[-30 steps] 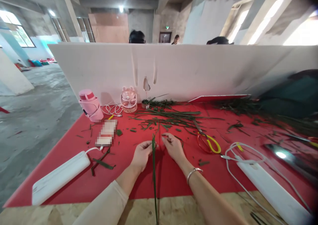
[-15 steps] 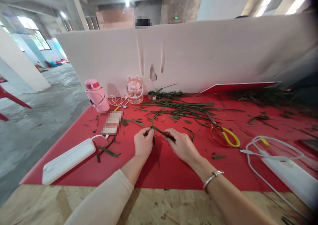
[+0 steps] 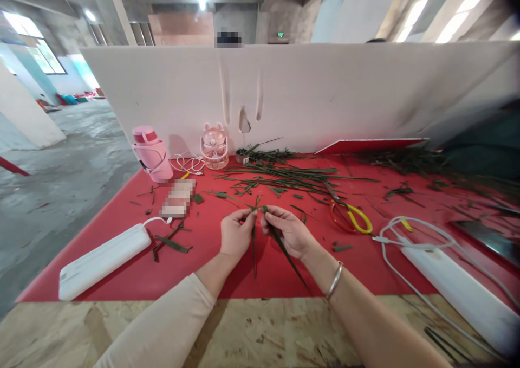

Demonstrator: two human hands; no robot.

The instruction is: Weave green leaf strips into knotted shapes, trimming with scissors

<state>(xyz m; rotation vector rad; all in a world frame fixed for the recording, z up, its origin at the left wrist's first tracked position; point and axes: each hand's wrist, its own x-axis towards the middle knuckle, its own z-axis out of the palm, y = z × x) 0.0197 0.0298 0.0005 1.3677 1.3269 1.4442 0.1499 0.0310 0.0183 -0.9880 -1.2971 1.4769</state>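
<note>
My left hand pinches crossed strips of green leaf between thumb and forefinger, above the red table covering. One strip hangs below it and a small loop pokes up at the fingertips. Close beside it, my right hand is closed on a long green leaf strip, whose pointed tail slants down to the right. Just how the strips cross is hidden by the fingers. Behind both hands lies a heap of long green leaf strips.
Yellow- and red-handled scissors lie to the right. White power banks with cables rest at both sides. A pink bottle, a clear pink cup and a blurred-out phone are at the left. A white panel closes the back.
My right hand has moved left, closer to my left hand. The leaf strip it holds now points down to the right instead of lying stretched between the hands. The view has shifted slightly right.
</note>
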